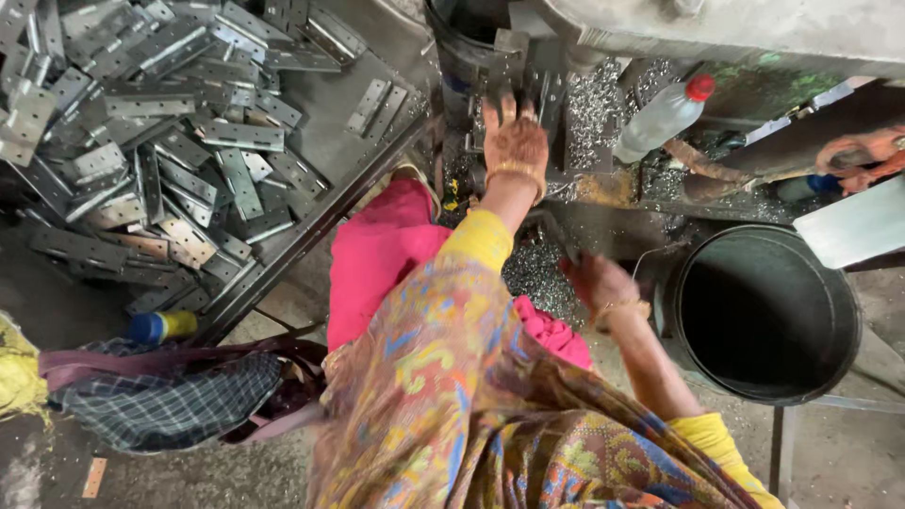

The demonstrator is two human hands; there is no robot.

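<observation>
Two hands were at work, both mine. My left hand [515,143] lay flat and spread, palm down, fingers pressed against the dark steel die block of the press [509,71], holding nothing that I could make out; any plate under the fingers was hidden. My right hand [596,283] hung lower, blurred, loosely curled above the heap of bright metal shavings [537,273]; I could not tell whether it gripped anything.

Just beyond the right hand stood the round black metal drum [764,316], open and dark inside. A clear plastic bottle with a red cap [665,115] lay tilted beside the press, among more swarf. Well off to my left, the grey sheet-metal tray [377,160] carried the pile of flat grey steel hinge plates [160,141], with two plates lying apart near its rim. A blue and yellow bottle [160,326] lay below the tray, next to a checked cloth bag [179,401].

I judged the step to be seating a piece at the die. Fetching another plate would call for a long reach left to the pile.
</observation>
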